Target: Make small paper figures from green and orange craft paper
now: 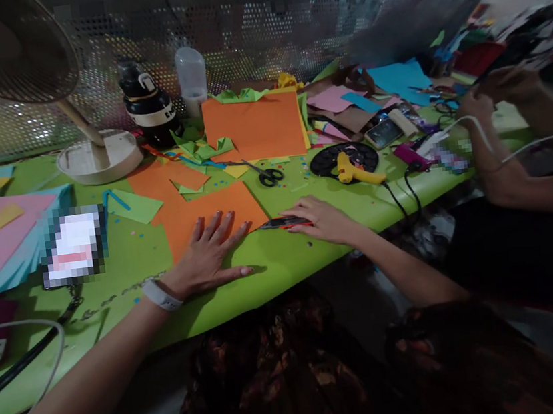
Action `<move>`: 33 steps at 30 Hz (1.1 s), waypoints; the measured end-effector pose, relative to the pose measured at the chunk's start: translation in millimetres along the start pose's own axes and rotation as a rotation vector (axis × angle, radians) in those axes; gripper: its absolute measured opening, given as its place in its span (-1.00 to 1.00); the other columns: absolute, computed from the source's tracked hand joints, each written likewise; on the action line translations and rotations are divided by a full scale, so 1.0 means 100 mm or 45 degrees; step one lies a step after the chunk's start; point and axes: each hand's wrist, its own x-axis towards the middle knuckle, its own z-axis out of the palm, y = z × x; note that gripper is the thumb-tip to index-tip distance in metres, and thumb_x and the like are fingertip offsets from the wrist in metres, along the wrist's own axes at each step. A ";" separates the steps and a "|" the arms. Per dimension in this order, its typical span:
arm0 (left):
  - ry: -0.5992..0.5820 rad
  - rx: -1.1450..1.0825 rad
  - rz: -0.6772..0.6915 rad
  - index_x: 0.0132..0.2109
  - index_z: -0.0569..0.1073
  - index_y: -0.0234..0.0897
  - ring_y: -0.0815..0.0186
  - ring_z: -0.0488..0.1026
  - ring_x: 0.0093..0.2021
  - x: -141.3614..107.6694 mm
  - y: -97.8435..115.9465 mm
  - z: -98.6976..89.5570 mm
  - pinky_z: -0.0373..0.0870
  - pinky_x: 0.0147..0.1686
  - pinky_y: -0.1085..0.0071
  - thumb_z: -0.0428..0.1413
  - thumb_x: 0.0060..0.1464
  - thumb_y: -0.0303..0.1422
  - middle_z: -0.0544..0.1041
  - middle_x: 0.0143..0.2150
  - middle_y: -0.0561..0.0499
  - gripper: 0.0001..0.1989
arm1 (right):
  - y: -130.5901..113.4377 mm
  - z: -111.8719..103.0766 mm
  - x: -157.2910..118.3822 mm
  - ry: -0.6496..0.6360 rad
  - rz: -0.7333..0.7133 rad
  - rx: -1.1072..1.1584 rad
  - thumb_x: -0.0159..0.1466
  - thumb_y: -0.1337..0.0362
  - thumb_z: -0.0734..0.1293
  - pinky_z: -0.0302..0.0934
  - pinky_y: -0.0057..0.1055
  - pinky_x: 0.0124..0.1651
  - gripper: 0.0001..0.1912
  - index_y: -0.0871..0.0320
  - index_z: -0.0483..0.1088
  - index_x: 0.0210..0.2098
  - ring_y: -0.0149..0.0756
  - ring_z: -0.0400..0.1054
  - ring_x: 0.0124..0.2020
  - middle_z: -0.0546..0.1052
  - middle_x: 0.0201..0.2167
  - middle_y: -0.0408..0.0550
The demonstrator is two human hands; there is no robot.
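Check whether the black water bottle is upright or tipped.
Upright: the black water bottle stands on the green table, its cap uppermost.

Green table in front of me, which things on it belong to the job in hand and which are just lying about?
Apparently in use:
orange sheet under the left hand
black-and-red tool in the right hand

Apparently lying about:
black scissors
yellow glue gun
black bottle

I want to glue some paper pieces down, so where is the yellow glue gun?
In the head view, the yellow glue gun lies right of centre, partly on the round black tray, beyond the right hand.
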 end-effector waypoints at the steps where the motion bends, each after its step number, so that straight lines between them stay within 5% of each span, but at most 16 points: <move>1: -0.001 0.003 -0.001 0.43 -0.16 -0.04 -0.13 -0.32 0.44 0.00 0.00 0.00 -0.40 0.31 -0.15 -0.14 0.07 0.26 -0.23 0.48 -0.12 -0.09 | -0.01 0.00 0.00 0.005 0.000 0.011 0.33 0.16 0.29 0.28 -0.20 -0.04 -0.58 0.05 0.38 0.17 -0.13 0.31 -0.07 0.43 -0.14 0.06; 25: 0.036 -0.045 -0.033 0.42 -0.21 0.04 -0.13 -0.31 0.44 0.16 0.03 0.05 -0.39 0.30 -0.14 -0.19 0.12 0.23 -0.24 0.49 -0.02 -0.16 | 0.17 0.08 -0.15 0.158 -0.004 0.111 0.33 0.13 0.28 0.30 -0.17 -0.03 -0.63 -0.10 0.41 0.13 -0.18 0.34 -0.09 0.42 -0.14 -0.01; 33: -0.013 -0.028 -0.027 0.42 -0.26 0.05 -0.03 -0.28 0.45 -0.20 -0.11 -0.13 -0.42 0.33 -0.07 -0.18 0.17 0.17 -0.23 0.48 0.04 -0.20 | 0.17 0.09 -0.14 0.164 -0.016 0.091 0.34 0.12 0.28 0.29 -0.18 -0.05 -0.63 -0.04 0.43 0.11 -0.16 0.32 -0.10 0.41 -0.17 0.02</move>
